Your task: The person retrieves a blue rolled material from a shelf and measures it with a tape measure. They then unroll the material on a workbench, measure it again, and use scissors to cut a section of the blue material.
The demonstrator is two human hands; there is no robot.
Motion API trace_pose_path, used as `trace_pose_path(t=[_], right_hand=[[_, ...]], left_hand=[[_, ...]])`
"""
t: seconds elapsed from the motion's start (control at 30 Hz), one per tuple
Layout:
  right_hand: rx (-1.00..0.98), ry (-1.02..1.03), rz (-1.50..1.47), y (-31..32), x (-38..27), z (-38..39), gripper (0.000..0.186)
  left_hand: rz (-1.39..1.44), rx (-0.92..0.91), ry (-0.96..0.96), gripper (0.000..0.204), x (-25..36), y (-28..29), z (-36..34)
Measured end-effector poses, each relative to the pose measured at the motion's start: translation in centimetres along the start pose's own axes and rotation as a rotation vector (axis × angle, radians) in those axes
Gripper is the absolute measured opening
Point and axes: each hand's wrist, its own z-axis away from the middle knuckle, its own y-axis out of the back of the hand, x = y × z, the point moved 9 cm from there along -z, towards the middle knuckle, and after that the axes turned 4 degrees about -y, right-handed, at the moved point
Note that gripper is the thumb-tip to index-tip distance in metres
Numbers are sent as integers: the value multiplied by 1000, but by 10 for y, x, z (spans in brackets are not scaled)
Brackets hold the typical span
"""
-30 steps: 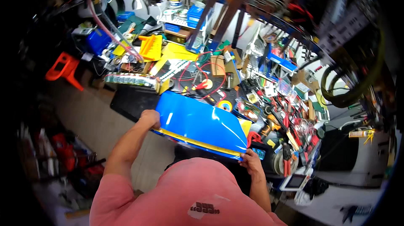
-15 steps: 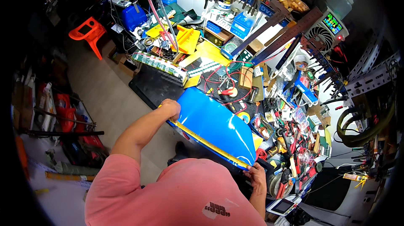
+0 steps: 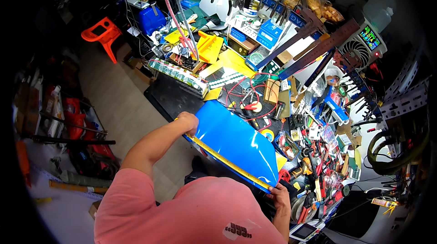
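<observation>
A glossy blue plastic sheet (image 3: 236,137) lies across the near side of the workbench. Along its near edge runs a yellow measuring tape (image 3: 227,162), pulled straight from one end of the sheet to the other. My left hand (image 3: 187,123) is closed around the tape at the sheet's left end, and a short bit of yellow shows beyond the fist. At the right corner my right hand (image 3: 280,194) pinches the tape's other end against the sheet; its fingertips are partly hidden.
Behind the sheet are a green battery pack (image 3: 177,76), red wires (image 3: 227,90) and yellow sheets (image 3: 234,62). Tools crowd the bench's right side, near a roll of yellow tape (image 3: 267,135). An orange stool (image 3: 104,37) stands on the floor at left.
The whole view has shifted a little, so things sit slightly lower and farther right. Both hands keep their places at the ends of the measuring tape.
</observation>
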Motion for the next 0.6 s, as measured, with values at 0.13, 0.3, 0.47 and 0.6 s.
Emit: trace_pose_path(t=[0.13, 0.3, 0.47, 0.6], right_hand=[[-32, 14, -14, 8, 5, -16, 28], [-59, 23, -30, 9, 6, -30, 28], [-27, 25, -40, -5, -16, -10, 22], [33, 51, -60, -12, -28, 5, 21]], left_hand=[[14, -38, -10, 52, 0, -1, -1], [18, 2, 4, 51, -5, 1, -1], [27, 23, -45, 51, -5, 5, 4], [71, 41, -135, 47, -12, -3, 3]])
